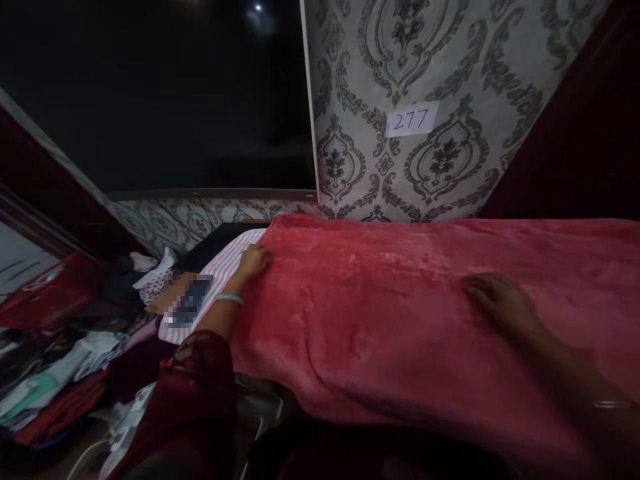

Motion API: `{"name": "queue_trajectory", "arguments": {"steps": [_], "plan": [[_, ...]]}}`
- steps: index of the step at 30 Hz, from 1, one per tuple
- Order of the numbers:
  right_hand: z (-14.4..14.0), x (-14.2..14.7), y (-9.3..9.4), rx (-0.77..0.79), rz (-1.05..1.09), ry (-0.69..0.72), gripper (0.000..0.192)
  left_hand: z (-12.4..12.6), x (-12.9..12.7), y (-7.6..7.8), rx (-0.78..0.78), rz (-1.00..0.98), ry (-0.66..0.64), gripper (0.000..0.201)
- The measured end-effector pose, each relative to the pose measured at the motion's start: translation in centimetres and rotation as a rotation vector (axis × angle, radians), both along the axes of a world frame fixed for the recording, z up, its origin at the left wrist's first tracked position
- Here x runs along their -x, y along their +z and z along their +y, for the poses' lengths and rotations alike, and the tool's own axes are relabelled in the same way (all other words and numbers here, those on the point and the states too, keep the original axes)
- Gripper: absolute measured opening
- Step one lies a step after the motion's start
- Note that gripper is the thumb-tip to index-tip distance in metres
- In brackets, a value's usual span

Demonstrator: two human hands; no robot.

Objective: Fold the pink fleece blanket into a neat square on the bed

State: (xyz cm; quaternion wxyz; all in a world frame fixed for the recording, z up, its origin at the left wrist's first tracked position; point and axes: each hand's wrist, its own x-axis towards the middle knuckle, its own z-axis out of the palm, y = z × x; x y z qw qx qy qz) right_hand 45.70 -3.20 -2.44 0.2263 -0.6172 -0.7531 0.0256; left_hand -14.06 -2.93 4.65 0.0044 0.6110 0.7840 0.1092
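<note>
While the red plush blanket [400,313] lies spread over the bed, your left hand [254,260] grips its left edge with curled fingers, and your right hand [495,300] rests flat, fingers spread, on top.

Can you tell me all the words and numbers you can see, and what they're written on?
"277" is handwritten on a white paper label stuck to the patterned wallpaper.
The patch beside the striped cloth, near the left hand, is blurred and cannot be read.
There is no writing on the red blanket under the right hand.
</note>
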Motion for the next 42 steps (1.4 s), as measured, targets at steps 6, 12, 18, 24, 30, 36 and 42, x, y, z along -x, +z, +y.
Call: {"name": "queue_trajectory", "arguments": {"steps": [6, 12, 18, 24, 30, 36, 42], "plan": [[3.8, 4.0, -1.2, 0.058, 0.241, 0.127, 0.023, 1.6, -1.8, -1.3, 0.011, -0.07, -0.283, 0.022], [5.6, 3.7, -4.6, -0.01, 0.464, 0.241, 0.03, 3.6, -3.3, -3.5, -0.046, -0.151, -0.413, 0.015], [5.4, 4.2, -4.0, -0.122, 0.398, 0.297, 0.014, 4.8, -3.1, -5.3, -0.166, -0.176, -0.437, 0.015], [5.0, 5.2, -3.1, -0.179, 0.137, 0.207, 0.017, 5.2, -2.9, -5.9, -0.267, -0.197, -0.462, 0.017], [4.6, 5.9, -2.6, -0.23, 0.084, 0.04, 0.018, 4.5, -4.2, -4.6, -0.407, -0.231, -0.41, 0.022], [3.9, 5.9, -2.2, -0.265, 0.185, 0.012, 0.02, 2.8, -5.0, -3.2, -0.473, -0.242, -0.291, 0.021], [3.6, 5.6, -1.9, -0.377, 0.202, 0.017, 0.02, 2.2, -5.0, -3.1, -0.558, -0.173, -0.254, 0.021]]}}
